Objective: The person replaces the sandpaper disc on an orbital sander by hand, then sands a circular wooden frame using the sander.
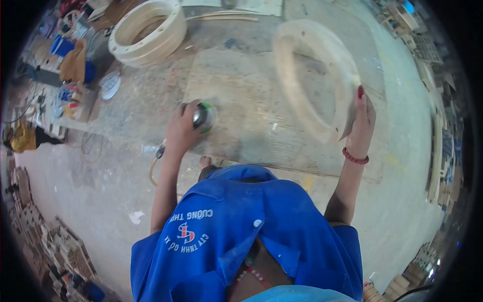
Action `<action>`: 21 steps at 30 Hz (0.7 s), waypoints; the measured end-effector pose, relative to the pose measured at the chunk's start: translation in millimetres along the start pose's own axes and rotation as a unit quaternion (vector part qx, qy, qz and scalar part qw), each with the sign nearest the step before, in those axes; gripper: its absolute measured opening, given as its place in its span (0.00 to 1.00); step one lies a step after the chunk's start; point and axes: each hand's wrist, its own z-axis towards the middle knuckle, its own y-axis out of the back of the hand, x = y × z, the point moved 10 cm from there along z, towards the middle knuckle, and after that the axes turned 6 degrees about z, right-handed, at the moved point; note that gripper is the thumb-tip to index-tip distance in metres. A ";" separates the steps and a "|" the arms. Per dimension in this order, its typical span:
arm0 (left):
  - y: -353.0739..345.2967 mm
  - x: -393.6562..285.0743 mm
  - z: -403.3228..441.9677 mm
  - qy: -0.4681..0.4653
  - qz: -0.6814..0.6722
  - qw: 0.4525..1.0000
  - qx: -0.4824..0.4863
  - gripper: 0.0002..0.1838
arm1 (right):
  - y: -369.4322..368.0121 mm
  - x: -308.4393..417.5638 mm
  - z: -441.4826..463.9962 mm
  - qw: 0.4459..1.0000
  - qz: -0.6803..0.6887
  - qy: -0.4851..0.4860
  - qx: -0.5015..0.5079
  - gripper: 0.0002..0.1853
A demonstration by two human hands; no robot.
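Note:
My left hand (182,126) is wrapped over a small round sander (203,117) with a dark body and a green edge. The sander rests on the worn wooden tabletop (241,85), and a hose fitting (160,152) shows beside my left wrist. On the other side, my right hand (360,123) grips the outer edge of a pale wooden ring (288,65). The ring is tilted up off the table and a little blurred. Small holes dot its face. Part of my right hand's grip is hidden by the ring.
Another thick wooden ring (173,43) with holes lies at the table's far left. Thin wood strips (224,18) lie near the back. A whitish disc (110,84) and a blue container (61,46) are farther left. Stacked wood pieces (53,246) line the floor.

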 end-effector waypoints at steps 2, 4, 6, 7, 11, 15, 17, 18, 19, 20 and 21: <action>1.7 -3.1 -0.6 0.018 -0.009 1.000 -0.003 0.38 | 26.4 -18.2 7.5 0.984 0.125 -0.121 -0.046 0.25; -0.6 -3.4 1.3 0.005 -0.016 1.000 -0.003 0.38 | 42.7 -44.4 9.0 0.959 0.198 -0.190 -0.071 0.28; -1.7 -2.5 1.9 0.000 -0.012 1.000 -0.003 0.39 | 47.1 -77.7 8.0 0.944 0.243 -0.221 -0.040 0.29; -1.8 -3.1 1.9 -0.002 -0.008 1.000 -0.003 0.39 | 42.9 -83.1 4.7 0.934 0.266 -0.238 -0.025 0.30; -5.8 -2.3 2.8 -0.001 0.027 1.000 0.008 0.40 | 57.3 -92.0 -11.3 0.943 0.203 -0.251 -0.083 0.32; -6.3 -4.7 3.1 0.033 0.017 0.999 0.027 0.40 | 52.6 -72.6 -16.1 0.972 0.139 -0.188 -0.036 0.29; -6.0 -4.1 2.8 0.034 0.020 0.999 0.025 0.40 | 43.2 -59.5 -18.7 0.977 0.131 -0.164 -0.017 0.27; -6.6 -4.3 2.7 0.023 0.022 0.999 0.020 0.40 | 38.2 -57.0 -19.9 0.976 0.151 -0.157 0.002 0.24; -7.1 -4.8 2.6 0.012 0.024 1.000 0.014 0.40 | 36.0 -55.1 -21.8 0.977 0.151 -0.150 0.010 0.24; -6.1 -4.9 2.9 0.003 0.025 1.000 0.009 0.40 | 33.0 -53.2 -23.7 0.978 0.152 -0.143 0.020 0.24; -6.7 -2.3 2.8 0.008 0.028 1.000 0.013 0.40 | 28.8 -50.6 -25.4 0.977 0.158 -0.138 0.030 0.25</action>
